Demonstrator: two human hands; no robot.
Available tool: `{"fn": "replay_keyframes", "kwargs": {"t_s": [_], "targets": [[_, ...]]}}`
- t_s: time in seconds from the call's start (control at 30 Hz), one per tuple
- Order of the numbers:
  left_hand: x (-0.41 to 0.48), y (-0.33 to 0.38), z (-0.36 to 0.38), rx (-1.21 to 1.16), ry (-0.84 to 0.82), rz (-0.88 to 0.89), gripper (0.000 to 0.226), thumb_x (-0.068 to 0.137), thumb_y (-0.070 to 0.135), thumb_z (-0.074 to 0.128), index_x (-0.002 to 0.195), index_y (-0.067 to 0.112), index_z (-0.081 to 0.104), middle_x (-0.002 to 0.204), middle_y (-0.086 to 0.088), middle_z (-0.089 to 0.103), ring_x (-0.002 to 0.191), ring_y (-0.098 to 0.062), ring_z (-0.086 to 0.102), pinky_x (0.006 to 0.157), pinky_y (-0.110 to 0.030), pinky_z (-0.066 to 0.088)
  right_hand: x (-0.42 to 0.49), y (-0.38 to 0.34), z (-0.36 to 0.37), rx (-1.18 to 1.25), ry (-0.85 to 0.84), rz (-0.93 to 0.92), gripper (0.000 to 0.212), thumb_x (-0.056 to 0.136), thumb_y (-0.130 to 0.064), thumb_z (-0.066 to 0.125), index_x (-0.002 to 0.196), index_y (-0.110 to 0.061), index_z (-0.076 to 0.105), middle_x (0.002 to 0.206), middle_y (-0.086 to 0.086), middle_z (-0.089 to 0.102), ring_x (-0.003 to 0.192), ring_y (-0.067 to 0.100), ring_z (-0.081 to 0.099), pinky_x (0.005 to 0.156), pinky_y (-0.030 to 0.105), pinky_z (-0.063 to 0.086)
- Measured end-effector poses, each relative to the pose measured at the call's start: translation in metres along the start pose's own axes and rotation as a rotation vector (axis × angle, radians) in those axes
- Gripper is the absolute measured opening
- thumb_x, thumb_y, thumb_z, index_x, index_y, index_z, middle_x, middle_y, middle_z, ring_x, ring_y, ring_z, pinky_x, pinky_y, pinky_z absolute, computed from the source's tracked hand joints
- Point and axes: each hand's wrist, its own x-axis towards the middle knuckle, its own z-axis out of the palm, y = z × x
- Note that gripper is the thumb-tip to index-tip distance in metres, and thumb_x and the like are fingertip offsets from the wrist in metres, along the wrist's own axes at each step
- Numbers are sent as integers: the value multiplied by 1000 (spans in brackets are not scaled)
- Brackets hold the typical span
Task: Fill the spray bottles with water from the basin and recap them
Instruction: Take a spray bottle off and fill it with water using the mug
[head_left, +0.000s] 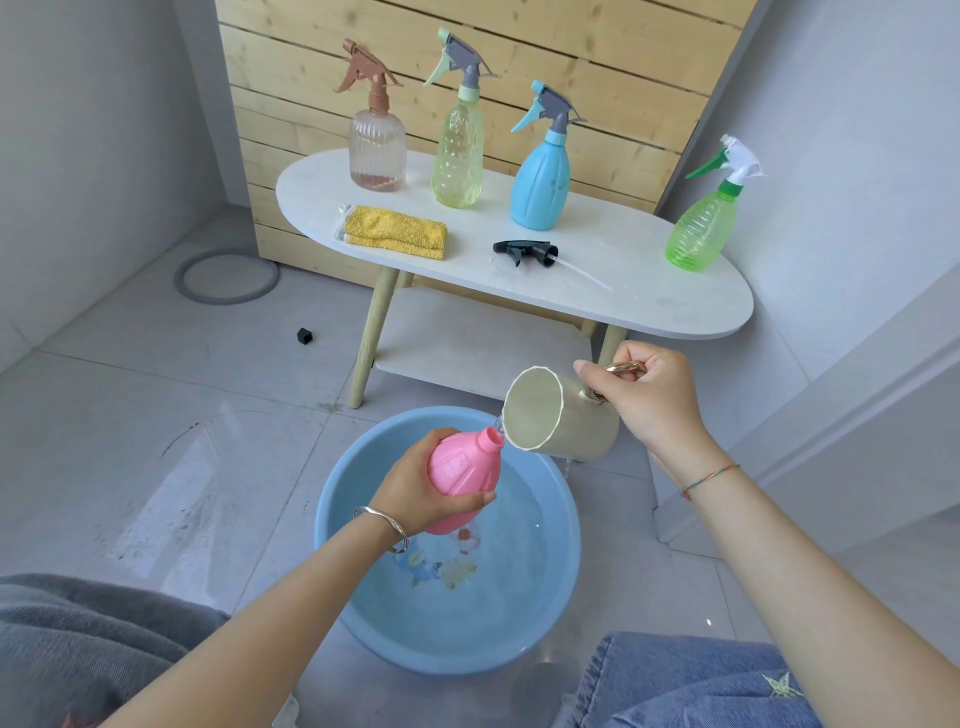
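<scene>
Over basin (519, 613) I log: left hand (415, 493) wraps pink bottle (462, 467), right hand (649, 405) grips tilted cup (576, 426); beyond, four capped bottles (540, 182).

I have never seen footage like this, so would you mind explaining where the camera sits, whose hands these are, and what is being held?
There is no machine here. The single picture comes from a camera worn on a person's head, looking forward and down at their own bare hands.

The left hand grips an uncapped pink bottle over a blue basin of water on the floor. The right hand holds a beige cup by its handle, tipped at the bottle's open neck.

Behind stands a white oval table. On it are four capped spray bottles: brownish, yellow-green, blue and green. There is also a folded yellow cloth and a loose black spray head.
</scene>
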Motion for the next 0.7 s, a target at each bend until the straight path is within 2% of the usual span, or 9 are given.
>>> {"fn": "replay_keyframes", "kwargs": {"t_s": [0.17, 0.43, 0.57, 0.7], "targets": [[0, 0, 1, -4, 1, 2, 72, 59, 43, 88, 119, 31, 50, 106, 18, 58, 94, 0, 56, 77, -23, 51, 0, -3, 0, -46, -11, -12, 51, 69, -23, 77, 43, -23, 33, 41, -12, 25, 60, 18, 43, 62, 30, 30], [-2, 3, 2, -3, -4, -8, 72, 60, 45, 87, 120, 32, 49, 104, 20, 56, 93, 4, 54, 72, -18, 47, -2, -11, 2, -113, 2, -50, 55, 73, -15, 78, 49, -20, 28, 42, -10, 25, 54, 16, 26, 57, 27, 24], [-3, 4, 2, -2, -11, -9, 72, 60, 45, 87, 120, 32, 49, 104, 21, 56, 93, 5, 53, 73, -18, 48, -3, -13, 3, -137, -12, -75, 56, 73, -15, 78, 50, -20, 28, 43, -10, 24, 51, 9, 23, 52, 26, 21], [-3, 4, 2, -6, -14, -12, 72, 60, 44, 87, 120, 32, 49, 103, 21, 56, 93, 5, 54, 71, -16, 47, -4, -15, 4, -156, -18, -84, 54, 73, -17, 78, 51, -19, 29, 48, -10, 24, 51, 10, 23, 53, 27, 21]]}}
